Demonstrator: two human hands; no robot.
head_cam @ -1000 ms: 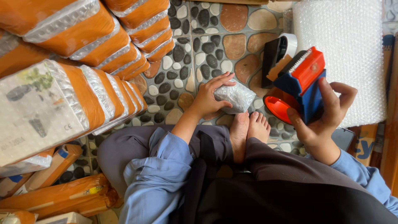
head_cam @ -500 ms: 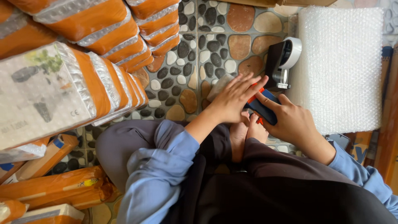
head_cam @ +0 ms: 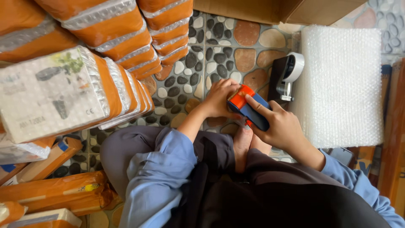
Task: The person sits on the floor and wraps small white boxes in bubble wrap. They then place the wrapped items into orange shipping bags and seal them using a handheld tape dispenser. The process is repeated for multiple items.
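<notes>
Right hand [head_cam: 282, 126] is wrapped around the blue and orange tape dispenser [head_cam: 248, 109], fingers closed over its blue body, pressing it down just above the bare feet [head_cam: 249, 143]. Left hand [head_cam: 219, 99] sits right against the dispenser's orange end, fingers curled over something underneath; what it holds is hidden, so I can't tell how firmly it grips. All of this is low over the pebble-pattern floor [head_cam: 185, 80], in front of the crossed legs. Just beyond the dispenser stands a black and white device [head_cam: 287, 76], touching the big roll of bubble wrap [head_cam: 341, 84] on the right. A cardboard box [head_cam: 270, 10] edges in at the top. On the left, stacked parcels in orange tape and bubble wrap [head_cam: 84, 71].
</notes>
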